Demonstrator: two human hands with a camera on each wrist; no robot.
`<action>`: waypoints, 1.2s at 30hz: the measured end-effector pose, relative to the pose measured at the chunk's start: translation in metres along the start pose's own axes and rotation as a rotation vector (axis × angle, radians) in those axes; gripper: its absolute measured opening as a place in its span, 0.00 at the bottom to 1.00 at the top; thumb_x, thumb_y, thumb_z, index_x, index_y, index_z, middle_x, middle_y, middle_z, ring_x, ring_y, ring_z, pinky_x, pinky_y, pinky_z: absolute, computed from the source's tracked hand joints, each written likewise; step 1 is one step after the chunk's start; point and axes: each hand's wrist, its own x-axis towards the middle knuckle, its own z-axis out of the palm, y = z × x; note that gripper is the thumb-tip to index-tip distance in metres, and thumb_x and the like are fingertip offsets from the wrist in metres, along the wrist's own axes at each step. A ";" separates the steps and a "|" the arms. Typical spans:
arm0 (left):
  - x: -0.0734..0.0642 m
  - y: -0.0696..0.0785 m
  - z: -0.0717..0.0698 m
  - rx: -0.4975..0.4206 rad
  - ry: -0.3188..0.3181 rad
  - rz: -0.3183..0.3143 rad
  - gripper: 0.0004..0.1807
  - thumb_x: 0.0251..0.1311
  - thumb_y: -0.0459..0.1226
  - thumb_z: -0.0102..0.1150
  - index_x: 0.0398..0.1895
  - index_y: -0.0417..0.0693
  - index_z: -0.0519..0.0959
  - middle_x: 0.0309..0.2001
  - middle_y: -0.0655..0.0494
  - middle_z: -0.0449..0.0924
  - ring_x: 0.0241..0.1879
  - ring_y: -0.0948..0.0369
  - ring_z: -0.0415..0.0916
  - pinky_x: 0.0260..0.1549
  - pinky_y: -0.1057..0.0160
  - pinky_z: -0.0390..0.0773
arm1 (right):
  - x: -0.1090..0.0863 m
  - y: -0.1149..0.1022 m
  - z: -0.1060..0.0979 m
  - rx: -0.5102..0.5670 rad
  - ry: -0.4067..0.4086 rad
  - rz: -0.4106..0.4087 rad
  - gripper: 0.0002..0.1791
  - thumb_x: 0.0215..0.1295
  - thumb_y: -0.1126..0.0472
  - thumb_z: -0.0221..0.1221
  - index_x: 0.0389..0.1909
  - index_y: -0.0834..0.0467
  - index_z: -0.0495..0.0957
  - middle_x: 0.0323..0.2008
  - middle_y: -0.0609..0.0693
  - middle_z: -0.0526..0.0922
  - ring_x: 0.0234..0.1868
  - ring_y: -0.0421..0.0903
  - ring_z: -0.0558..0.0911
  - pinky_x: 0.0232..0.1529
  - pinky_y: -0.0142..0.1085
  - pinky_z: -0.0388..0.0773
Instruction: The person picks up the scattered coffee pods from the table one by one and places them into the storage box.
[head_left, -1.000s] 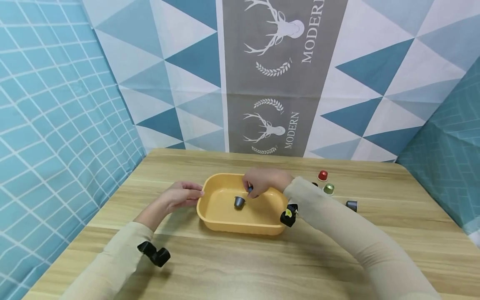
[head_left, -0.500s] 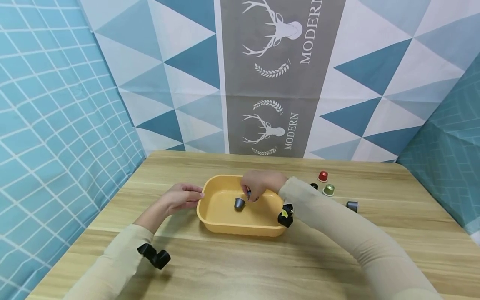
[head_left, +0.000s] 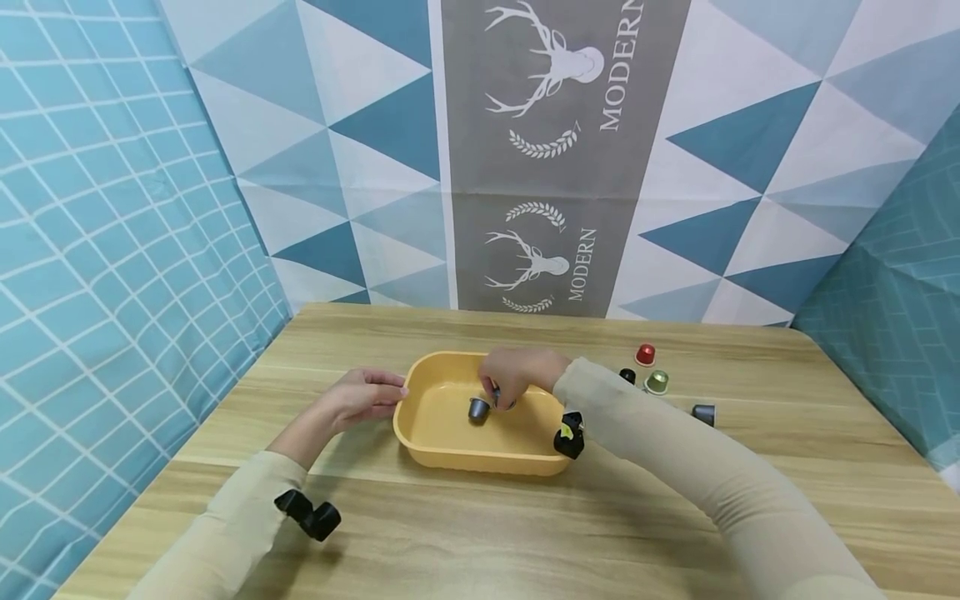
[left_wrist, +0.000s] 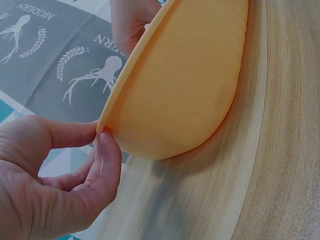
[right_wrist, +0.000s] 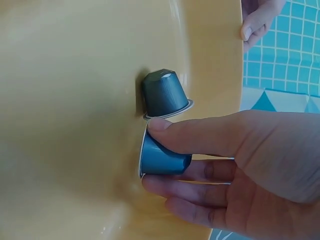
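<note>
A yellow plastic tub (head_left: 483,461) stands on the wooden table. At its left end my left hand (head_left: 367,394) pinches the rim between thumb and forefinger, as the left wrist view shows closely. Inside the tub, my right hand (head_left: 517,372) pinches a blue coffee capsule (right_wrist: 165,157) between thumb and fingers. The capsule's rim is at or just off the tub floor; I cannot tell which. Right beside it a dark grey coffee capsule (right_wrist: 164,94) lies on its side on the tub floor, also visible in the head view. In the head view the fingers mostly hide the blue capsule.
Right of the tub, a red capsule (head_left: 645,354), a green capsule (head_left: 657,382) and a black capsule (head_left: 627,375) stand on the table. A dark grey capsule (head_left: 703,413) lies on its side farther right. A patterned backdrop rises behind the table.
My right hand has sunk a little lower into the tub and shifted slightly left with the blue capsule, closer to the dark grey one. The left hand keeps its hold on the rim.
</note>
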 end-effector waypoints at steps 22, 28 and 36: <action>-0.002 0.001 0.001 0.001 -0.002 0.001 0.25 0.63 0.33 0.57 0.60 0.26 0.66 0.44 0.52 0.77 0.38 0.67 0.79 0.44 0.68 0.84 | -0.012 0.003 -0.004 0.013 0.019 0.021 0.12 0.53 0.63 0.67 0.39 0.59 0.80 0.32 0.50 0.82 0.30 0.38 0.74 0.33 0.26 0.73; -0.002 0.001 0.000 -0.009 -0.005 0.003 0.25 0.63 0.33 0.57 0.59 0.26 0.66 0.43 0.52 0.77 0.38 0.66 0.79 0.43 0.68 0.84 | -0.026 0.011 -0.005 0.047 0.082 -0.034 0.13 0.55 0.63 0.67 0.41 0.60 0.78 0.35 0.53 0.81 0.34 0.41 0.77 0.37 0.28 0.74; -0.001 0.000 0.000 -0.007 -0.010 0.006 0.25 0.63 0.33 0.57 0.60 0.26 0.67 0.45 0.50 0.77 0.39 0.66 0.79 0.44 0.67 0.84 | -0.049 0.020 0.008 0.134 0.238 -0.120 0.12 0.56 0.64 0.66 0.41 0.61 0.79 0.36 0.53 0.82 0.35 0.45 0.80 0.38 0.28 0.78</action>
